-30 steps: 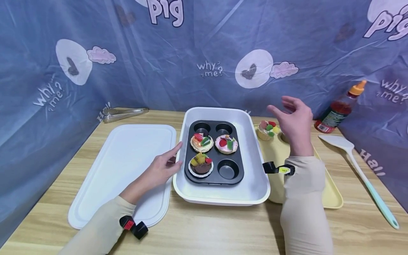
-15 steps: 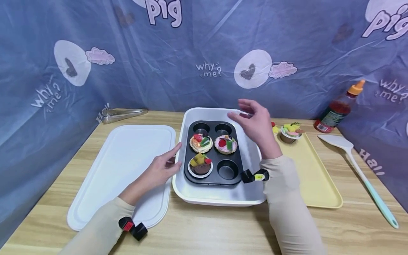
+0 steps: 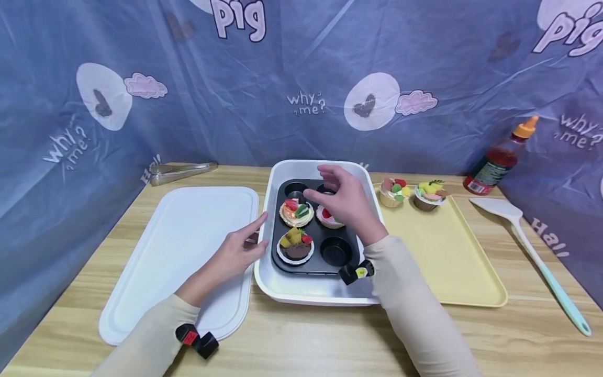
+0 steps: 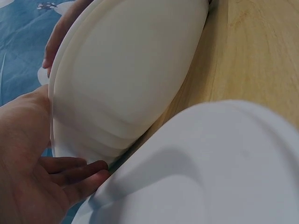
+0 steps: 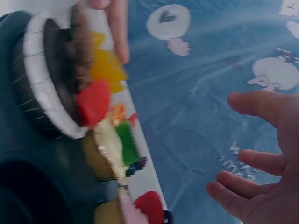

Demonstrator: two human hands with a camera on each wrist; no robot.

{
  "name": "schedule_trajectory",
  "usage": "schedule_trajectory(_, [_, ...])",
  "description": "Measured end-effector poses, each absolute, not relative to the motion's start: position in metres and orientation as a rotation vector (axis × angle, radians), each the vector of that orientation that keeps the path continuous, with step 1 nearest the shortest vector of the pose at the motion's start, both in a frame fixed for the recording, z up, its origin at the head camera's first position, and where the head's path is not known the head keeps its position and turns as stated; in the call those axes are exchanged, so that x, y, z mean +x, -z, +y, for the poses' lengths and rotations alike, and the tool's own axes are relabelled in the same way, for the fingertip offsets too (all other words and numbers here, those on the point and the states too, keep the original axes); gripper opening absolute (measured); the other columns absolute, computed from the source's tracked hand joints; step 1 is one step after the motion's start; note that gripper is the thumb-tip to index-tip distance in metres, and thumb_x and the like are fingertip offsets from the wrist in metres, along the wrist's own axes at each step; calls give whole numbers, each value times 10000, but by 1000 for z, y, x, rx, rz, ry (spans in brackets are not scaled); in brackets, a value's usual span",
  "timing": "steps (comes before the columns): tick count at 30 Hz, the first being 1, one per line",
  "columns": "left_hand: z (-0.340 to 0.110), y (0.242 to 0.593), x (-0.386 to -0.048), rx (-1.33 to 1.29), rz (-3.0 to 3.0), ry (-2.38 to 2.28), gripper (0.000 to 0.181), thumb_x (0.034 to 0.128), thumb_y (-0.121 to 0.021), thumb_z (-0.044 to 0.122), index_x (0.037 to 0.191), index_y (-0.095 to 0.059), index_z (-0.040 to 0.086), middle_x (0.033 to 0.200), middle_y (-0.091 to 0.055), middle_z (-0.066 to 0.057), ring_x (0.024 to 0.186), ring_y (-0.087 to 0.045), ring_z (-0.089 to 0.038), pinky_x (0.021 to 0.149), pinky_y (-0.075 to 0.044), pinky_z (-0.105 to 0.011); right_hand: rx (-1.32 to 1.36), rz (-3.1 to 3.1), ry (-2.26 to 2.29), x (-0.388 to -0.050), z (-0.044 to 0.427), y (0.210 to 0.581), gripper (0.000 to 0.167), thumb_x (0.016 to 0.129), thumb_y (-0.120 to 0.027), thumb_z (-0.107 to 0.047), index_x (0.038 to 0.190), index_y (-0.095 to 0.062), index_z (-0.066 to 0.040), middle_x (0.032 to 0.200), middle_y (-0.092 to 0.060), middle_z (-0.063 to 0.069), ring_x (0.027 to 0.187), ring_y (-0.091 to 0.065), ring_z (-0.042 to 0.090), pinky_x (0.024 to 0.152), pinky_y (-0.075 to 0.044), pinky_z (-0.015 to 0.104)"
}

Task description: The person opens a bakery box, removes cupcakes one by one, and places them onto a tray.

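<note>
A white deep container [image 3: 320, 299] holds a black muffin tin [image 3: 308, 268]. Three fruit-topped tarts sit in its cups: a chocolate tart [image 3: 297, 251], a cream tart [image 3: 296, 214] and a pink tart [image 3: 328, 220], which is partly covered by my right hand [image 3: 347, 201]. That hand hovers over the tin with loosely bent fingers and nothing in them; the right wrist view shows its fingertips apart from the tarts. My left hand [image 3: 237, 252] rests against the container's left side. In the left wrist view its extended fingers [image 4: 84, 184] touch the outer wall.
A yellow tray [image 3: 457, 262] on the right bears two cupcakes [image 3: 426, 199] at its far end. Beyond it are a sauce bottle [image 3: 494, 165] and a white spatula [image 3: 542, 262]. On the left lie a white lid [image 3: 188, 235] and metal tongs [image 3: 183, 172].
My right hand has moved left from above the yellow tray to above the muffin tin, uncovering both cupcakes. The left hand has stayed at the container's side.
</note>
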State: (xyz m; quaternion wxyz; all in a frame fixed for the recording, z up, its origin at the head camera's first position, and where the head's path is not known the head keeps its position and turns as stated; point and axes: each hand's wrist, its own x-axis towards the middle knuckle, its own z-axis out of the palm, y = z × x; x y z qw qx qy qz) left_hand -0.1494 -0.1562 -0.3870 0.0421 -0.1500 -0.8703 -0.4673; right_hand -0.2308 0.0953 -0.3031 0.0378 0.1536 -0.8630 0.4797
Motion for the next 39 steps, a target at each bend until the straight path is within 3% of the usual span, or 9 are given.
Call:
schedule_trajectory(7, [-154,388,-147,-463,-2651,1442,612,944,-640,57,1519,-431,32,975,-714,-147,914,-675,-206,850,-593,-350,649,-2693,-1324,-226,85,322,679,812,-854,-252,1390,-574,-30,1393,-582,185,1213,-626,378,1051,-515,452])
schedule_trajectory(15, [-154,387,-147,-447,-2657,1437,621,938,-641,48,1521,-426,33,981,-714,-153,919,-678,-217,862,-591,-366,721,-2777,-1014,-230,77,334,714,789,-862,-357,1387,-590,-79,1334,-606,151,1064,-595,319,932,-508,460])
schedule_trajectory(23, [-154,387,-149,-438,-2670,1430,629,937,-632,57,1529,-418,42,1030,-718,-174,930,-684,-229,865,-589,-359,733,-2837,-940,-233,70,341,716,795,-856,-371,1401,-585,-104,1386,-583,140,1282,-551,312,1090,-467,472])
schedule_trajectory(39, [-155,385,-148,-439,-2672,1444,609,956,-622,81,1530,-420,51,1055,-712,-178,948,-683,-232,875,-583,-370,820,-2880,-733,-231,65,340,744,839,-819,-393,1453,-536,-83,1418,-590,158,1306,-559,329,1121,-421,517])
